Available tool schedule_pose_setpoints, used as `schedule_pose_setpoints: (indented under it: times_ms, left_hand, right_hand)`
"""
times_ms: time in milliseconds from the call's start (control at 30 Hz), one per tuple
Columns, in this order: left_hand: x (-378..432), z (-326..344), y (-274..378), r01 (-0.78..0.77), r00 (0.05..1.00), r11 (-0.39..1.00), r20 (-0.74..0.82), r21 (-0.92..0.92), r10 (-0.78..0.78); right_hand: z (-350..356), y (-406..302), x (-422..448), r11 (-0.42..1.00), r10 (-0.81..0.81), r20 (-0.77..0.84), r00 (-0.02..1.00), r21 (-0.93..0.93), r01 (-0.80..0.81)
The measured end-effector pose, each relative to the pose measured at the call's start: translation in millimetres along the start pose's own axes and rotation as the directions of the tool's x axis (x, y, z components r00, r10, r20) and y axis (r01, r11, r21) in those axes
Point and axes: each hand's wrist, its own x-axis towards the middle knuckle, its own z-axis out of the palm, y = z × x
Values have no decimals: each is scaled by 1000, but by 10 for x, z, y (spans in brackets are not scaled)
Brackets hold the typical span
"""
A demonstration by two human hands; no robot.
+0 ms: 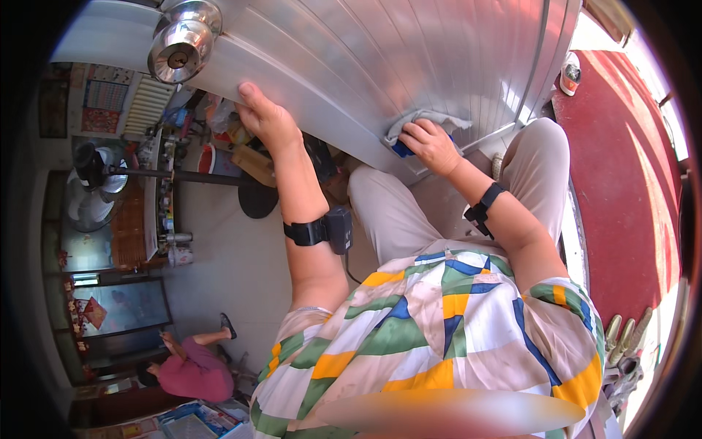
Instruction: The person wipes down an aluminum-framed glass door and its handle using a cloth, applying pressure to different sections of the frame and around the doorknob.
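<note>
A silvery metal door panel with lengthwise grooves spans the top of the head view. My left hand grips the door's edge below a round metal doorknob with a keyhole; the fingers behind the edge are partly hidden. Pressed to the lower part of the door, my right hand holds a grey cloth. Something blue shows beneath that hand, against the cloth. Both forearms wear black straps with small devices.
A pedestal fan stands at left beside a cluttered counter. Another person in a pink top sits at lower left. To the right lie a red floor covering, a shoe and more footwear.
</note>
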Motion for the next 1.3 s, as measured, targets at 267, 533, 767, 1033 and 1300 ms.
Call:
schedule_pose_setpoints:
  times_ms: [267, 533, 767, 1033, 1300]
  left_hand:
    - [-1, 32, -23, -72, 996, 994, -49, 84, 76]
    - [-1, 41, 6, -47, 999, 999, 27, -9, 47]
    - [-88, 58, 94, 27, 995, 999, -93, 45, -23]
    - [-44, 47, 78, 32, 999, 999, 11, 0, -32]
    - [10, 35, -48, -114, 993, 992, -23, 58, 116]
  right_hand:
    - [-339, -210, 510, 923, 137, 23, 990, 360, -136]
    - [-876, -596, 2151, 957, 80, -570, 818, 273, 96]
    - [-320, -485, 1012, 977, 75, -303, 950, 212, -9]
    - [523, -316, -664, 824, 362, 406, 839, 282, -492]
    - [-231, -508, 677, 721, 435, 39, 900, 584, -373]
